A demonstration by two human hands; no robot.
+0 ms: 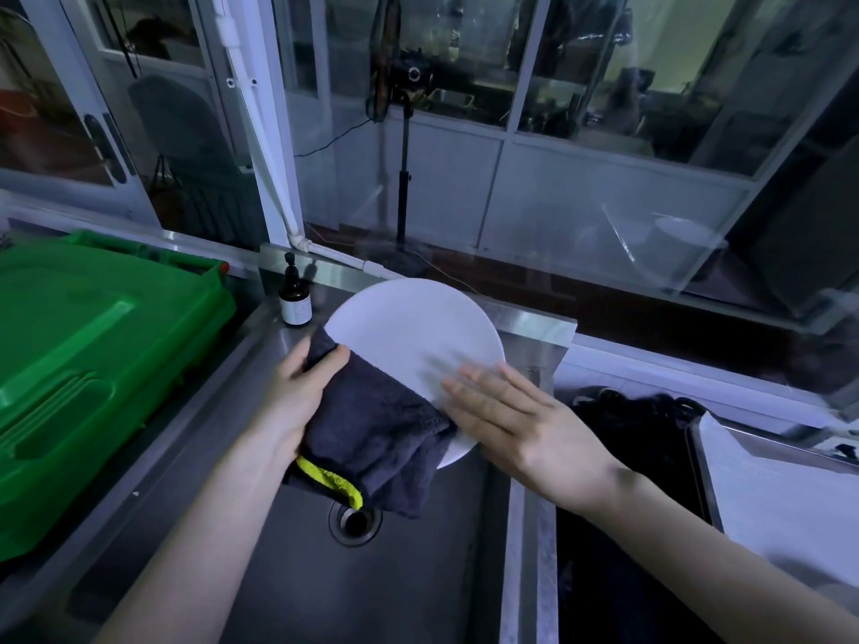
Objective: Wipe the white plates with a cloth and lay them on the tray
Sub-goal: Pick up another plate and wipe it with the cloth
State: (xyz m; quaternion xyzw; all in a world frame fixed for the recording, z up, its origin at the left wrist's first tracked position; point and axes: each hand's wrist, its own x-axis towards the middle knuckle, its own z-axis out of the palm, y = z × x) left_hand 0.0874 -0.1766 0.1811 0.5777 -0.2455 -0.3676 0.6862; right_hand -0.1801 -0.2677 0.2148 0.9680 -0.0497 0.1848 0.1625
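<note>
— Where's the plate right now?
— I'm holding the plate (413, 337) tilted over the sink (418, 574), above the drain (353, 520); my left hand (297, 388) is gripping the cloth (376, 434), thumb curled over it, clamping the plate's near-left rim through the fabric; my right hand (511, 420) is lying flat on the face, fingers straight, gripping nothing.
— So how are you making this wipe count?
— I'm judging the left grip needs to be firm while the plate is turning, so fresh rim is feeding into the cloth; the flat palm should be steadying, not smearing; the cloth wants to be reaching both faces before the tray (699, 462) on my right is getting the plate.
— Anything you're not seeing?
— Plenty; my right fingers are blurring, so I can't tell how hard they're pressing; the cloth is hiding the plate's lower edge and my left fingers behind it; the tray is running off the frame, so I can't tell whether any plates are lying on it.
</note>
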